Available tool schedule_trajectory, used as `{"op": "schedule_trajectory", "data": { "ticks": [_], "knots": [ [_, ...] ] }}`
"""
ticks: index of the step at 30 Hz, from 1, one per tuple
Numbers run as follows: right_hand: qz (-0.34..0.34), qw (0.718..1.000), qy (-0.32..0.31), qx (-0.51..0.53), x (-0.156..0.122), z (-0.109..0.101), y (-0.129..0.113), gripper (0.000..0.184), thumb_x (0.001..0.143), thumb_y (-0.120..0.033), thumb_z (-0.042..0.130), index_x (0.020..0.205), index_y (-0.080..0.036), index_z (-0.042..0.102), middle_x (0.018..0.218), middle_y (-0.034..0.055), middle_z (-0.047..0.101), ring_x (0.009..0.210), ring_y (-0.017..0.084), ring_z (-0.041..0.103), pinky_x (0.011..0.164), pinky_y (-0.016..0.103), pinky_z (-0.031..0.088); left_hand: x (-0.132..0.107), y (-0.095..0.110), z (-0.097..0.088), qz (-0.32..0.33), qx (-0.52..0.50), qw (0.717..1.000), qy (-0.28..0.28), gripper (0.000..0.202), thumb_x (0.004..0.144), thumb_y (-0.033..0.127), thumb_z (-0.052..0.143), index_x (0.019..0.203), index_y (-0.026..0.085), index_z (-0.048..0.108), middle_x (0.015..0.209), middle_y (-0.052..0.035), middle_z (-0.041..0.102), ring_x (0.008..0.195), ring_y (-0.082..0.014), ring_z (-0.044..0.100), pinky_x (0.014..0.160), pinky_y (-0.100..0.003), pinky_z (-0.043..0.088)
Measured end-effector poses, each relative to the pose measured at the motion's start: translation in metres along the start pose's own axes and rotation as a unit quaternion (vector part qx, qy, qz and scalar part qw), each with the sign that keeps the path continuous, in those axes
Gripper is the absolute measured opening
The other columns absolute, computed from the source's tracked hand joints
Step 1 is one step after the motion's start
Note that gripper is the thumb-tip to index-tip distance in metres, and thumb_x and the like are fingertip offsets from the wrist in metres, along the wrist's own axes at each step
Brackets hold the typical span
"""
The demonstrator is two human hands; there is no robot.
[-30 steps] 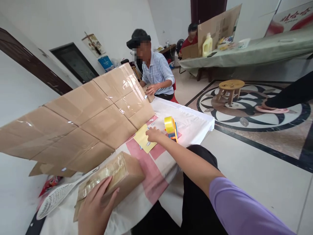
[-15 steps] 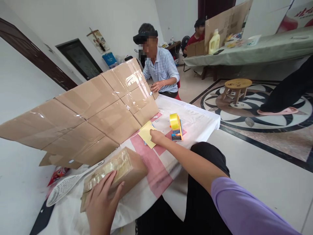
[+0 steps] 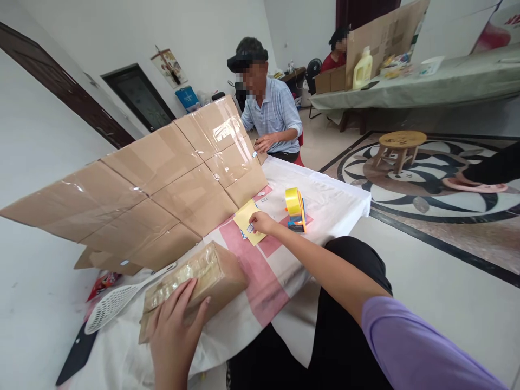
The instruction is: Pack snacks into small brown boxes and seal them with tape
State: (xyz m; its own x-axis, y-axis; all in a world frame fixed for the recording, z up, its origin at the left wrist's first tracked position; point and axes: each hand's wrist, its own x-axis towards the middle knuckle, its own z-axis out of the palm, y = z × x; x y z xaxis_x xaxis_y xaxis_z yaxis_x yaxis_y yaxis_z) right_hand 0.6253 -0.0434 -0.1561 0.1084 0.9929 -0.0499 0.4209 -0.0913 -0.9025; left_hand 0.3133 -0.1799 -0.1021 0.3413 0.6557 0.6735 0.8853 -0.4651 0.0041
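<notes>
My left hand [image 3: 174, 330] lies flat, fingers spread, on the near end of a small taped cardboard box [image 3: 195, 284] on the white and pink tablecloth [image 3: 325, 200]. My right hand [image 3: 262, 222] reaches forward over a yellow sheet [image 3: 247, 219] that bears small white stickers. Its fingers pinch one small sticker at the sheet's near edge. A yellow tape roll in a blue and orange dispenser [image 3: 296, 208] stands just right of that hand.
A wall of taped cardboard panels [image 3: 162, 184] stands along the table's left side. A white fly swatter [image 3: 117, 298] lies by the box. A person in a blue shirt [image 3: 270, 111] sits at the far end. A wooden stool [image 3: 400, 146] stands on the patterned floor.
My right hand has drawn back slightly along the yellow sheet and now pinches a small sticker. My left hand stays on the box. The view has shifted a little.
</notes>
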Motion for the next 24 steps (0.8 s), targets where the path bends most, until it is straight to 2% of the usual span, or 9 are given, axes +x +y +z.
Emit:
{"op": "schedule_trajectory", "data": {
  "ticks": [3, 4, 5, 7, 8, 10, 13, 19, 24],
  "knots": [
    [-0.026, 0.998, 0.009, 0.058, -0.009, -0.003, -0.013, 0.021, 0.079, 0.007, 0.06, 0.089, -0.011, 0.064, 0.094, 0.0049, 0.07, 0.055, 0.008, 0.066, 0.05, 0.017, 0.046, 0.021, 0.039, -0.004, -0.034, -0.05, 0.99, 0.128, 0.026, 0.09, 0.037, 0.065, 0.111, 0.022, 0.069, 0.115, -0.0105, 0.071, 0.111, -0.0269, 0.065, 0.101, -0.041, 0.045],
    [-0.038, 0.996, 0.01, 0.074, -0.014, -0.006, -0.018, 0.022, 0.078, 0.008, 0.059, 0.088, -0.012, 0.062, 0.094, 0.0042, 0.069, 0.053, 0.006, 0.065, 0.049, 0.016, 0.045, 0.03, 0.057, -0.003, -0.029, -0.093, 0.982, 0.164, 0.018, 0.089, 0.032, 0.067, 0.104, 0.021, 0.07, 0.104, -0.0086, 0.073, 0.1, -0.0236, 0.068, 0.093, -0.036, 0.049],
    [-0.05, 0.995, 0.011, 0.088, -0.021, -0.011, -0.022, 0.023, 0.078, 0.008, 0.058, 0.089, -0.013, 0.06, 0.093, 0.0032, 0.067, 0.052, 0.005, 0.063, 0.048, 0.015, 0.045, 0.039, 0.076, 0.0, -0.037, -0.132, 0.978, 0.157, 0.013, 0.09, 0.029, 0.066, 0.1, 0.022, 0.07, 0.096, -0.0059, 0.073, 0.091, -0.0203, 0.068, 0.086, -0.032, 0.05],
    [-0.075, 0.991, 0.01, 0.108, -0.037, -0.022, -0.031, 0.025, 0.079, 0.005, 0.057, 0.094, -0.015, 0.057, 0.09, -0.0001, 0.064, 0.052, 0.004, 0.061, 0.049, 0.015, 0.045, 0.058, 0.111, 0.012, -0.053, -0.174, 0.98, 0.078, 0.012, 0.093, 0.028, 0.063, 0.101, 0.023, 0.071, 0.088, -0.001, 0.073, 0.078, -0.0155, 0.068, 0.073, -0.026, 0.049],
    [-0.091, 0.988, 0.006, 0.124, -0.046, -0.029, -0.034, 0.027, 0.079, 0.004, 0.056, 0.097, -0.017, 0.055, 0.088, -0.0017, 0.062, 0.053, 0.005, 0.06, 0.049, 0.015, 0.046, 0.066, 0.126, 0.02, -0.035, -0.176, 0.983, 0.045, 0.013, 0.093, 0.027, 0.063, 0.103, 0.024, 0.071, 0.091, -0.0004, 0.073, 0.076, -0.0144, 0.067, 0.07, -0.026, 0.047],
    [-0.132, 0.975, -0.011, 0.177, -0.063, -0.044, -0.04, 0.029, 0.078, 0.002, 0.056, 0.1, -0.018, 0.054, 0.085, -0.0034, 0.058, 0.057, 0.006, 0.06, 0.052, 0.017, 0.049, 0.08, 0.147, 0.036, -0.01, -0.16, 0.987, 0.027, 0.018, 0.093, 0.025, 0.062, 0.109, 0.025, 0.071, 0.107, -0.0022, 0.073, 0.085, -0.0157, 0.069, 0.069, -0.026, 0.046],
    [-0.189, 0.945, -0.04, 0.264, -0.082, -0.063, -0.043, 0.029, 0.076, -0.003, 0.057, 0.101, -0.018, 0.055, 0.083, -0.0032, 0.058, 0.063, 0.009, 0.061, 0.057, 0.02, 0.052, 0.091, 0.159, 0.055, -0.025, -0.153, 0.987, 0.044, 0.022, 0.094, 0.025, 0.061, 0.113, 0.024, 0.071, 0.124, -0.0055, 0.068, 0.1, -0.0199, 0.068, 0.072, -0.028, 0.046],
    [-0.195, 0.933, -0.062, 0.297, -0.102, -0.081, -0.038, 0.029, 0.077, -0.012, 0.062, 0.104, -0.021, 0.056, 0.081, -0.0028, 0.062, 0.066, 0.011, 0.061, 0.063, 0.026, 0.053, 0.089, 0.16, 0.062, -0.027, -0.216, 0.976, 0.01, 0.021, 0.096, 0.031, 0.061, 0.112, 0.024, 0.073, 0.099, -0.0018, 0.074, 0.08, -0.0141, 0.068, 0.069, -0.025, 0.044],
    [-0.233, 0.946, -0.018, 0.224, -0.12, -0.082, -0.042, 0.029, 0.081, -0.014, 0.06, 0.108, -0.023, 0.053, 0.084, -0.0026, 0.062, 0.074, 0.013, 0.061, 0.067, 0.026, 0.049, 0.083, 0.166, 0.061, -0.085, -0.285, 0.955, 0.009, 0.021, 0.095, 0.031, 0.059, 0.095, 0.019, 0.077, 0.077, -0.0019, 0.073, 0.064, -0.012, 0.062, 0.062, -0.023, 0.043]
  ]
}}
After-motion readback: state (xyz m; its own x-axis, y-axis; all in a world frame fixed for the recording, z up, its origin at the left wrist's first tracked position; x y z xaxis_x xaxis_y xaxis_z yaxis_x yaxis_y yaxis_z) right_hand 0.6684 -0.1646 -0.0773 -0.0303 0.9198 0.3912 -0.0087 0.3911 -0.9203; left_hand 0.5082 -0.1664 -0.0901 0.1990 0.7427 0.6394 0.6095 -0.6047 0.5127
